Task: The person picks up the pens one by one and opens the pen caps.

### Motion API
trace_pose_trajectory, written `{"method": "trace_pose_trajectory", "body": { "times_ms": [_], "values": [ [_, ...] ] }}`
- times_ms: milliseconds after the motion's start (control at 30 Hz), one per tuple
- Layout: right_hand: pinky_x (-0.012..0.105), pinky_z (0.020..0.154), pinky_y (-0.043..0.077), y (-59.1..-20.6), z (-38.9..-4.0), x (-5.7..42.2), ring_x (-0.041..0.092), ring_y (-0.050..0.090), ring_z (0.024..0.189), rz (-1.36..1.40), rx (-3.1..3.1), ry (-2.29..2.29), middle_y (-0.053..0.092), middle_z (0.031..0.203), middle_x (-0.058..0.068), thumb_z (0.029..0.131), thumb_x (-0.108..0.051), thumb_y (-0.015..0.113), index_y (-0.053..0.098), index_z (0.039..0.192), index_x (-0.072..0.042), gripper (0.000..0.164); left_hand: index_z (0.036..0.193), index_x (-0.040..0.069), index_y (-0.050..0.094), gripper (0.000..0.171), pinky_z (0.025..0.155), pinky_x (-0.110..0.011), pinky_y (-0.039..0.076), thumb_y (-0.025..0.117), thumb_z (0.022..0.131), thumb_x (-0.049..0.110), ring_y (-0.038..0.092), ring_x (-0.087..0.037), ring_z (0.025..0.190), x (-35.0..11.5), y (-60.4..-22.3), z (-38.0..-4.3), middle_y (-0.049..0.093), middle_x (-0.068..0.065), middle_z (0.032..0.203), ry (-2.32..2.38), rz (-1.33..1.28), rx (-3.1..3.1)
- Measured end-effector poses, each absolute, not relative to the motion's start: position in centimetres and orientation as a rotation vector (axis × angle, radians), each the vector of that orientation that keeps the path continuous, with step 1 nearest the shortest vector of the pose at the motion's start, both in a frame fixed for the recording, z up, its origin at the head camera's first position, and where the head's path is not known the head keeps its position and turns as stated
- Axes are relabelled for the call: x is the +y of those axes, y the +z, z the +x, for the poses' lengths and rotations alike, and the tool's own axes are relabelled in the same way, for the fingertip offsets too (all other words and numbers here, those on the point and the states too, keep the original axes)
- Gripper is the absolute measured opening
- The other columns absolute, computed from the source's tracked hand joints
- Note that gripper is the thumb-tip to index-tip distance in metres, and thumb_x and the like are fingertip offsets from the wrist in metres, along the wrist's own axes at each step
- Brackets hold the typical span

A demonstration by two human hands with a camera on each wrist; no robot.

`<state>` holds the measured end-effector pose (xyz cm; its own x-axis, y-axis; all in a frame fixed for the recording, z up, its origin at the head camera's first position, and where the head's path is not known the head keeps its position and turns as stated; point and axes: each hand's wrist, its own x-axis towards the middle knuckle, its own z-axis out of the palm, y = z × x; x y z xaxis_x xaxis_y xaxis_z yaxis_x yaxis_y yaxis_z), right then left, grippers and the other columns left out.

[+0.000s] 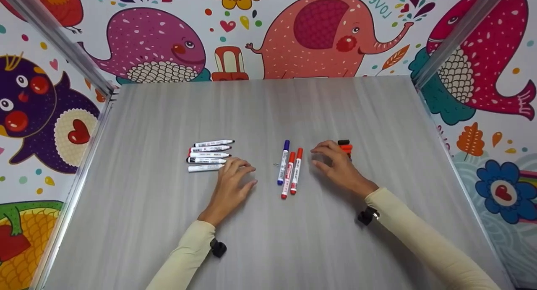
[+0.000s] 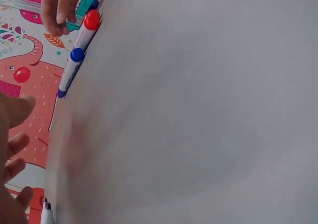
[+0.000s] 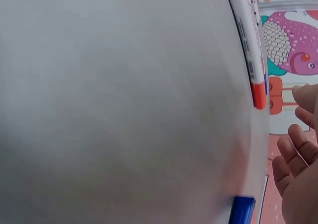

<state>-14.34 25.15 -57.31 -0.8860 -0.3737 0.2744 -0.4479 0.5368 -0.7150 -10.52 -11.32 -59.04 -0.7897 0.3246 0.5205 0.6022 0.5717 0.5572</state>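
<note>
Several white markers without caps (image 1: 210, 155) lie in a stack of rows at the left, dark tips to the right. My left hand (image 1: 230, 189) is beside the lowest one, its fingertips covering that tip; whether they touch cannot be seen. Between the hands lie a blue capped marker (image 1: 283, 163) and two red capped markers (image 1: 296, 171), side by side. My right hand (image 1: 342, 172) hovers with loosely bent fingers, nothing between them. Behind it are a black cap (image 1: 343, 142) and red-orange caps (image 1: 346, 147), partly hidden. A blue cap (image 3: 242, 211) shows in the right wrist view.
The grey wood-grain table (image 1: 260, 239) is bounded by metal frame edges (image 1: 79, 185) and cartoon-printed panels (image 1: 235, 34). Each wrist wears a small black camera (image 1: 218, 248).
</note>
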Motion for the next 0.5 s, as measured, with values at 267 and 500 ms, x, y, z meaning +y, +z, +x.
{"method": "trace_pose_trajectory", "body": {
  "times_ms": [267, 500],
  "values": [
    [0.051, 0.115, 0.049, -57.6, -14.6, 23.3, 0.029, 0.059, 0.131, 0.682, -2.738, 1.354, 0.062, 0.137, 0.013, 0.102, -0.009, 0.080, 0.072, 0.137, 0.002, 0.037, 0.122, -0.001, 0.078, 0.035, 0.114, -0.059, 0.042, 0.091, 0.090, 0.007, 0.057, -0.035, 0.131, -9.6, -59.0, -10.4, 0.071, -0.013, 0.127, -1.136, -0.778, -2.526],
    [0.050, 0.120, 0.045, -57.9, -14.9, 22.3, 0.030, 0.055, 0.136, 0.670, -2.777, 1.351, 0.059, 0.143, 0.013, 0.103, -0.012, 0.079, 0.068, 0.143, 0.000, 0.043, 0.129, -0.001, 0.075, 0.040, 0.120, -0.057, 0.041, 0.088, 0.094, 0.008, 0.054, -0.038, 0.141, -8.3, -59.1, -10.4, 0.069, -0.015, 0.136, -1.206, -0.783, -2.595]
  ]
}}
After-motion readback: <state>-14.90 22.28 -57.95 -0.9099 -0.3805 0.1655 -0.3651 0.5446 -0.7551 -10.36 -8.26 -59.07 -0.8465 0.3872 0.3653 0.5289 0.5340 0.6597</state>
